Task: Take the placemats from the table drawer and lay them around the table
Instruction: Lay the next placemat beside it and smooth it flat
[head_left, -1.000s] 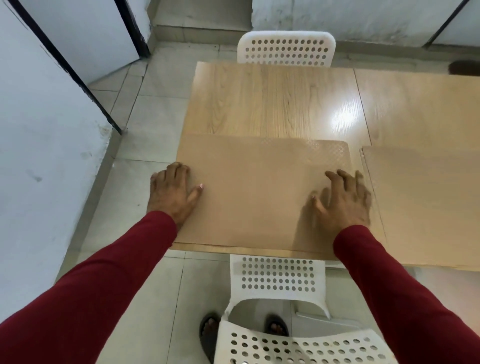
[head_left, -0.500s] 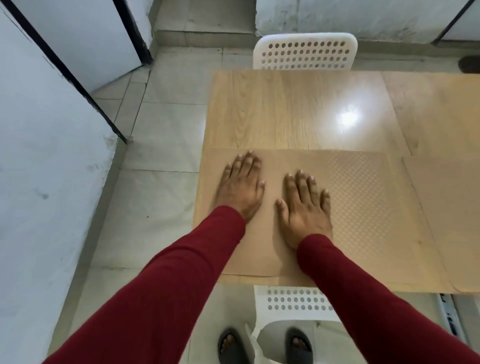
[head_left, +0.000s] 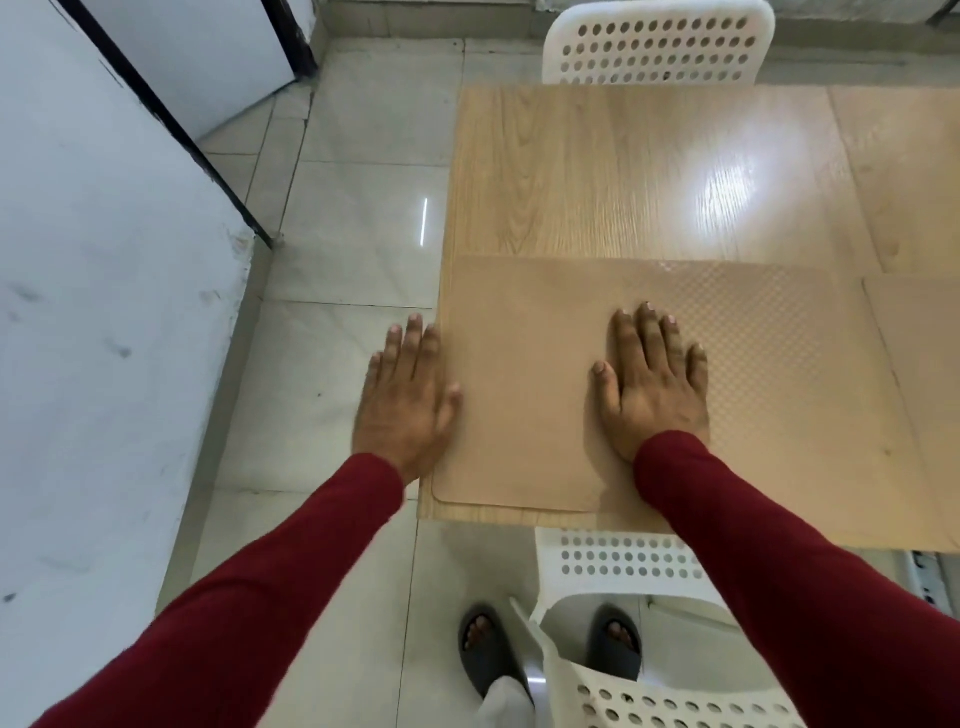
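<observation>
Item: placemat (head_left: 535, 395), tan, lying flat at the near left corner of the tabletop (head_left: 597, 171); its left and near edges run close along the tabletop's edges.

Second mat (head_left: 919, 374): just beside it to the right, cut off by the frame edge.

Right hand (head_left: 657, 384): flat on the placemat, fingers straight and slightly apart, pressing down; no grip taken.

Left hand (head_left: 405, 395): fingers straight, held at the placemat's left edge, mostly over the floor (head_left: 337, 260); thumb at the edge, contact cannot be told.

Risks, as judged:
- A sideways push from the right palm could slide the placemat past the tabletop's left edge and let it droop or drop.
- Uneven pressure could skew it against the second mat, or overlap the two.
- The chair (head_left: 623, 566) tucked below may catch a sleeve.

Drawer: not in view.
</observation>
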